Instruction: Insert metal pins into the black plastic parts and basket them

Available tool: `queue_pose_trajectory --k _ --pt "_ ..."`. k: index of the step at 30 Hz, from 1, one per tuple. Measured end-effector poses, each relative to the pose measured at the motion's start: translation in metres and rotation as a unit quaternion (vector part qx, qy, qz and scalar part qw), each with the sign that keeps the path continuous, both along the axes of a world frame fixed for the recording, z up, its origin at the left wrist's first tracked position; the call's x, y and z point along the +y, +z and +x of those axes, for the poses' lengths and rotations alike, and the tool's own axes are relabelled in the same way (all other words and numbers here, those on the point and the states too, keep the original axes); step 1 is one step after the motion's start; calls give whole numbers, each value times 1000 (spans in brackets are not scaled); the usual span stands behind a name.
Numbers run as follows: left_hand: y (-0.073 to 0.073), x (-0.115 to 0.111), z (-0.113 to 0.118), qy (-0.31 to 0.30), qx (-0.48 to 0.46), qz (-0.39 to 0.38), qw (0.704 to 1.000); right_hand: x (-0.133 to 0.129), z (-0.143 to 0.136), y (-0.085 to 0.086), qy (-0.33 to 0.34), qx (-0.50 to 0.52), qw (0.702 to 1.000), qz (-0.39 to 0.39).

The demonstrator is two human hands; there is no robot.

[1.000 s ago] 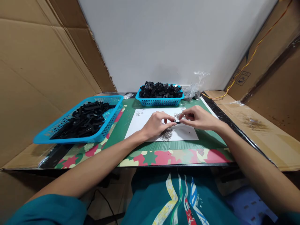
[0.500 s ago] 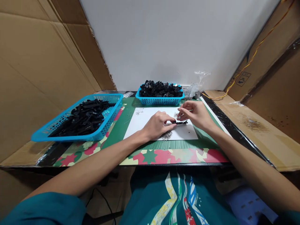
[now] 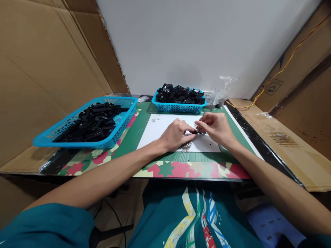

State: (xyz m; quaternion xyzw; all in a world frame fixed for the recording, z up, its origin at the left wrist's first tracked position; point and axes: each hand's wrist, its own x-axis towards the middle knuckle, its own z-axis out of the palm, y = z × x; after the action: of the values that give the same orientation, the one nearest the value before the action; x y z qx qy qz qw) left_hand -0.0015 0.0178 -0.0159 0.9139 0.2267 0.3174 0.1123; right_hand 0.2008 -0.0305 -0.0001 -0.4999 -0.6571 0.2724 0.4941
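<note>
Over a white sheet of paper [image 3: 148, 136], my left hand [image 3: 175, 135] pinches a slim black plastic part [image 3: 201, 133] between thumb and fingertips. My right hand [image 3: 217, 127] is closed at the part's upper side, its fingertips pressed together close to my left fingertips. Whatever they grip is too small to name; a thin sliver shows above the fingers. Beneath my left hand lies a heap of tiny metal pieces [image 3: 185, 147]. Further tiny pieces [image 3: 155, 118] are scattered at the sheet's upper left corner, and some lie partly hidden behind my right fingers.
On the left stands a large blue basket [image 3: 41, 140] of long black plastic parts. A smaller blue basket [image 3: 178, 107] behind the paper is heaped with black pieces. Clear plastic bags [image 3: 216, 98] sit beside it. Cardboard walls [image 3: 77, 51] flank the green mat [image 3: 126, 137].
My right hand has moved in to the black part, its fingertips now at the part near my left fingers. The left hand keeps its grip. The camera view has shifted slightly.
</note>
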Motion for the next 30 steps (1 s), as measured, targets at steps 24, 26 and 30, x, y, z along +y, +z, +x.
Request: queue_pose_trajectory --k 24,26,30 --pt "-5 3 0 -11 -34 -31 999 -5 -12 -4 -72 -41 996 44" --pt "-2 2 0 -5 -32 -36 999 -3 -9 -3 -56 -6 998 29" --pt "1 -1 1 7 -17 -23 1000 3 -2 -4 -15 70 997 -13"
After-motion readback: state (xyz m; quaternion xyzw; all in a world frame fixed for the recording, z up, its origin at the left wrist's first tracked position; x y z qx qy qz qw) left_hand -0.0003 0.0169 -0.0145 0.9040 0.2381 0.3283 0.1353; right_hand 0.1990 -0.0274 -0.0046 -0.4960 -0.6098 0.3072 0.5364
